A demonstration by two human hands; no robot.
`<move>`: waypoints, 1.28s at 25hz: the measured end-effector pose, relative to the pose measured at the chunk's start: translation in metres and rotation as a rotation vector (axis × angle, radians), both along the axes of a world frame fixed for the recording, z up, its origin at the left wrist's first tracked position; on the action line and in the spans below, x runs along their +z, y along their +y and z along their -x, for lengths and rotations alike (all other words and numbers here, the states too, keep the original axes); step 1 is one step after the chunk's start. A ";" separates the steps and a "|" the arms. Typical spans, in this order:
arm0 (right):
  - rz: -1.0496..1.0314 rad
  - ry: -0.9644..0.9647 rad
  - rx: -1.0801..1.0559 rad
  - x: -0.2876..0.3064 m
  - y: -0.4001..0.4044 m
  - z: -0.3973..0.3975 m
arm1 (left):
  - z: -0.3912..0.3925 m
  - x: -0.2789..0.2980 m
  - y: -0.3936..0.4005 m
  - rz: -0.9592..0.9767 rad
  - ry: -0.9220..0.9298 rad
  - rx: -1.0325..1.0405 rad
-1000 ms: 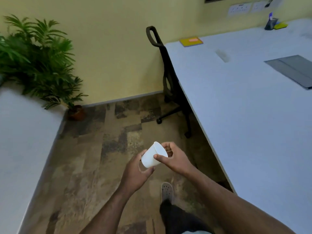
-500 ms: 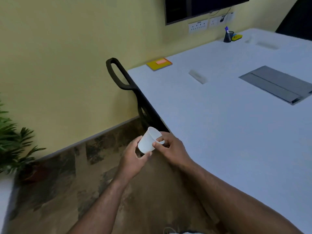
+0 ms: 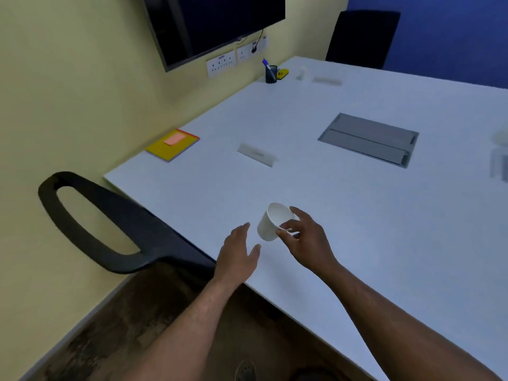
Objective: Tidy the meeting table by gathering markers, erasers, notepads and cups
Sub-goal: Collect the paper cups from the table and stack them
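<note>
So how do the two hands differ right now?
The right hand pinches the white paper cup, tilted, above the table; the left hand is open and empty, just clear of the cup. The right hand is further over the table; the left sits at its edge. Both are bare.

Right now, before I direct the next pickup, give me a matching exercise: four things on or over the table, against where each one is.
Things:
1. white paper cup
2. yellow notepad
3. pen holder
4. grey cable hatch

Places:
A. far end by the wall sockets
B. set flush in the middle of the tabletop
C. held in the right hand
D. table edge along the yellow wall

Pairs: 1-C, 2-D, 3-A, 4-B
</note>
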State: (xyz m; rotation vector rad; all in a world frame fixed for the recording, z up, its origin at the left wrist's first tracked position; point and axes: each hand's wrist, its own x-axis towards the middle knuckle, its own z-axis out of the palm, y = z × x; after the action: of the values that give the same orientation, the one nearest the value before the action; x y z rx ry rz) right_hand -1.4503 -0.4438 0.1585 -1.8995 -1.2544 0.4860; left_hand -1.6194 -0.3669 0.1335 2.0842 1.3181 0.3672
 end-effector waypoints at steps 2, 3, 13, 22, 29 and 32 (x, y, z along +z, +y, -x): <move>0.009 -0.076 -0.080 -0.002 0.019 -0.018 | -0.017 -0.010 0.032 -0.028 0.067 -0.053; 0.019 -0.109 -0.118 -0.003 0.029 -0.027 | -0.026 -0.016 0.047 -0.022 0.104 -0.072; 0.283 -0.313 -0.161 -0.048 0.162 -0.137 | -0.079 -0.099 0.167 0.127 0.639 -0.260; 0.399 -0.431 -0.069 -0.095 0.290 -0.200 | -0.135 -0.119 0.215 0.282 0.707 -0.332; 0.508 -0.616 -0.054 -0.107 0.320 -0.221 | -0.135 -0.122 0.216 0.303 0.692 -0.314; 0.442 -0.755 -0.072 -0.096 0.318 -0.226 | -0.138 -0.119 0.217 0.329 0.693 -0.310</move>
State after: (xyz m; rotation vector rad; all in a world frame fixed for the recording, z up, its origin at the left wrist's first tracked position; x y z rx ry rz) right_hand -1.2239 -0.1257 0.0625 -2.6320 -1.6260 -0.0255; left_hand -1.4817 -0.1501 0.0144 2.1472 1.2634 -0.7201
